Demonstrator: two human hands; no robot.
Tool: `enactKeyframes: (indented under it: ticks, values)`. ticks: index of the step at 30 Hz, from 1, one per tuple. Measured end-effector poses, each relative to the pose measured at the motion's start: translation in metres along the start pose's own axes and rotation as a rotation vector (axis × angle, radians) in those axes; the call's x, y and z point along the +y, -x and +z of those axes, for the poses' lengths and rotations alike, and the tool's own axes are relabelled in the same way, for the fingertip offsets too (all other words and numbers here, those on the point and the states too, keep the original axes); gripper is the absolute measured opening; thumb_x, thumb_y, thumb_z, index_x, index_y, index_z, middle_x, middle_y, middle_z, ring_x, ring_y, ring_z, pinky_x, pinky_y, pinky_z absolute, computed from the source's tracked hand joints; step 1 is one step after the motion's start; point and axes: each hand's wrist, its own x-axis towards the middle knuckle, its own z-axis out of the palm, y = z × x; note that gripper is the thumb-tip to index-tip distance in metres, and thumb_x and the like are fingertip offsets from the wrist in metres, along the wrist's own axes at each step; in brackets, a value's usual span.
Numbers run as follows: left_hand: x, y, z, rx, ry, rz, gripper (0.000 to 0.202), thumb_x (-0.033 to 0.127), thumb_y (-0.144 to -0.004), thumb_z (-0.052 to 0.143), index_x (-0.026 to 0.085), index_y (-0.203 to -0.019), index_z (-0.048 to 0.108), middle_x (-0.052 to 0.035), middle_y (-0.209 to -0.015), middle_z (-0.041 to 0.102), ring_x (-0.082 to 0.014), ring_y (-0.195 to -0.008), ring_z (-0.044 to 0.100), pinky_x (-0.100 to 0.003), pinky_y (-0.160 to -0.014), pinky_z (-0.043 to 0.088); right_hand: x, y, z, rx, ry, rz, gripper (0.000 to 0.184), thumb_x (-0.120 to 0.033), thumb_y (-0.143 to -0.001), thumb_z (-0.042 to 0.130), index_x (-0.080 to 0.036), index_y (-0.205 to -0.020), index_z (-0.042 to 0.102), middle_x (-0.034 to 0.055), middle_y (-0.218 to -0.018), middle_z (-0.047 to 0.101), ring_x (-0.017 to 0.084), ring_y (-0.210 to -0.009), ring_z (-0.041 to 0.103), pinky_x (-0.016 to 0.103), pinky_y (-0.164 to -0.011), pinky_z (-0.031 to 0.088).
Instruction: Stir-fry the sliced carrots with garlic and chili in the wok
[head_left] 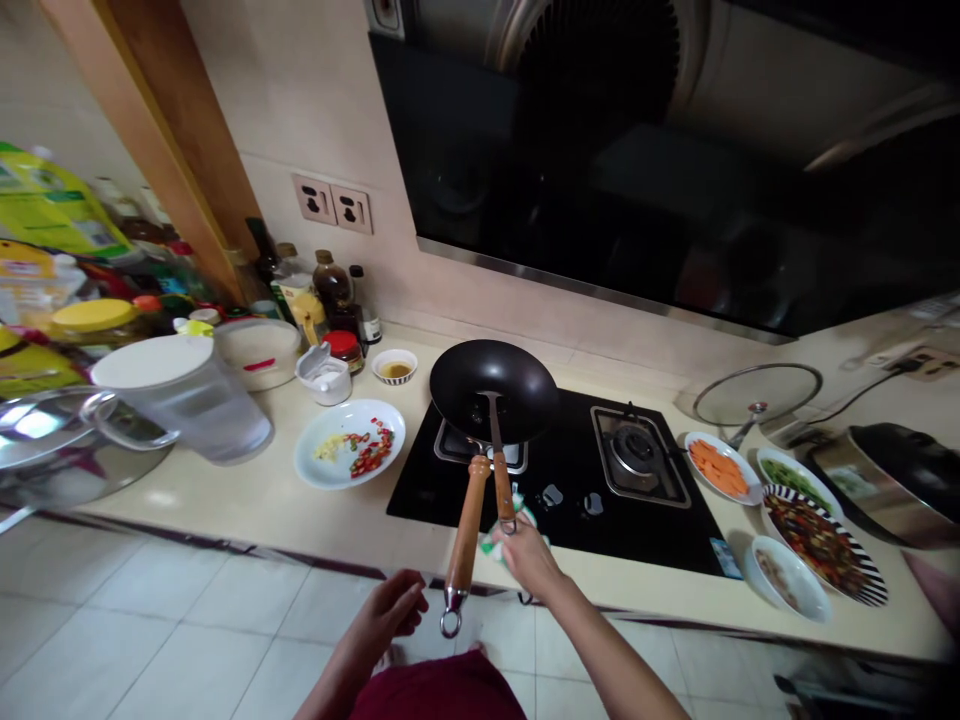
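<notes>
A black wok (495, 385) sits on the left burner of the gas hob (570, 490), its long wooden handle (465, 535) pointing toward me. My right hand (527, 552) is closed on the wooden handle of a spatula (501, 470) whose metal end rests inside the wok; a green and white cloth shows under that hand. My left hand (386, 612) hovers just left of the wok handle's end ring, fingers loosely curled, holding nothing.
A white plate of chopped chili and garlic (349, 442), a clear jug (187, 400), small bowls and sauce bottles stand left of the hob. Right of it are plates of carrot (720, 467), greens and a mixed dish (817, 540), a glass lid (756, 395) and a rice cooker.
</notes>
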Motion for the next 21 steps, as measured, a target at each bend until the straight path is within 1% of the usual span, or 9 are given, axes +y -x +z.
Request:
enactKeyframes:
  ticks: [3,5,6,7,9,12,16,19,21]
  values:
    - [-0.003,-0.002,-0.005,0.021,0.016,-0.01,0.057,0.068,-0.056,0.067,0.017,-0.08,0.057,-0.0003,-0.062,0.061,-0.0086,-0.051,0.05,-0.02,-0.049,0.036,0.025,0.029,-0.022,0.23,-0.033,0.099,0.037,-0.001,-0.078,0.032,-0.021,-0.09,0.061,0.0064,-0.093,0.062,0.02,-0.089,0.054,0.034,-0.074,0.044]
    - [-0.004,-0.002,-0.006,0.027,0.013,-0.022,0.056,0.067,-0.056,0.068,0.018,-0.08,0.057,-0.0004,-0.062,0.061,-0.0089,-0.052,0.05,-0.02,-0.05,0.036,0.055,0.033,-0.043,0.529,-0.032,0.227,0.034,-0.004,-0.079,0.033,-0.021,-0.092,0.06,0.0077,-0.098,0.061,0.022,-0.094,0.053,0.036,-0.078,0.044]
    - [-0.003,-0.002,-0.005,0.025,0.005,-0.03,0.055,0.066,-0.056,0.068,0.018,-0.08,0.057,-0.0006,-0.062,0.062,-0.0091,-0.052,0.051,-0.02,-0.05,0.037,0.07,0.029,-0.053,0.578,0.015,0.271,0.034,-0.005,-0.078,0.034,-0.02,-0.093,0.06,0.008,-0.103,0.061,0.022,-0.096,0.052,0.037,-0.081,0.043]
    - [-0.002,-0.002,-0.004,0.02,-0.005,-0.037,0.055,0.065,-0.056,0.069,0.018,-0.08,0.057,-0.0007,-0.063,0.062,-0.0092,-0.052,0.051,-0.02,-0.05,0.037,0.086,0.022,-0.061,0.577,0.035,0.296,0.034,-0.005,-0.078,0.034,-0.02,-0.093,0.06,0.0083,-0.106,0.061,0.023,-0.098,0.051,0.039,-0.084,0.042]
    - [0.002,-0.002,-0.001,-0.008,-0.026,-0.043,0.053,0.064,-0.057,0.069,0.018,-0.081,0.058,-0.0008,-0.064,0.063,-0.0093,-0.053,0.052,-0.02,-0.052,0.038,0.112,0.002,-0.071,0.535,0.06,0.345,0.037,-0.002,-0.077,0.032,-0.019,-0.093,0.061,0.0084,-0.109,0.061,0.022,-0.1,0.05,0.039,-0.087,0.039]
    - [0.009,0.0,0.006,-0.05,-0.041,-0.027,0.052,0.064,-0.059,0.068,0.018,-0.082,0.058,0.0003,-0.064,0.061,-0.0091,-0.054,0.052,-0.021,-0.053,0.039,0.133,-0.028,-0.067,0.369,0.098,0.417,0.042,0.0,-0.076,0.035,-0.019,-0.1,0.063,0.0076,-0.109,0.063,0.022,-0.096,0.05,0.038,-0.084,0.039]
    - [0.016,0.006,0.011,-0.052,-0.042,-0.032,0.052,0.063,-0.06,0.068,0.018,-0.084,0.059,0.002,-0.063,0.059,-0.0084,-0.053,0.05,-0.02,-0.054,0.039,0.137,-0.044,-0.052,0.107,0.162,0.497,0.032,-0.007,-0.08,0.047,-0.025,-0.099,0.066,0.0063,-0.108,0.064,0.027,-0.104,0.047,0.046,-0.085,0.036]
    - [0.019,0.013,0.013,-0.044,-0.029,-0.024,0.05,0.062,-0.061,0.069,0.018,-0.082,0.058,0.0019,-0.063,0.059,-0.0084,-0.054,0.05,-0.02,-0.054,0.038,0.138,-0.044,-0.047,-0.05,0.204,0.514,0.018,-0.02,-0.083,0.054,-0.022,-0.098,0.064,0.0063,-0.107,0.062,0.026,-0.107,0.048,0.048,-0.088,0.038]
    - [0.019,0.017,0.013,-0.003,-0.025,-0.018,0.051,0.063,-0.06,0.069,0.018,-0.08,0.058,0.0014,-0.063,0.059,-0.0087,-0.054,0.05,-0.02,-0.053,0.038,0.139,-0.042,-0.048,-0.13,0.224,0.491,0.02,-0.031,-0.085,0.055,-0.019,-0.099,0.062,0.0065,-0.108,0.06,0.024,-0.105,0.05,0.046,-0.088,0.041]
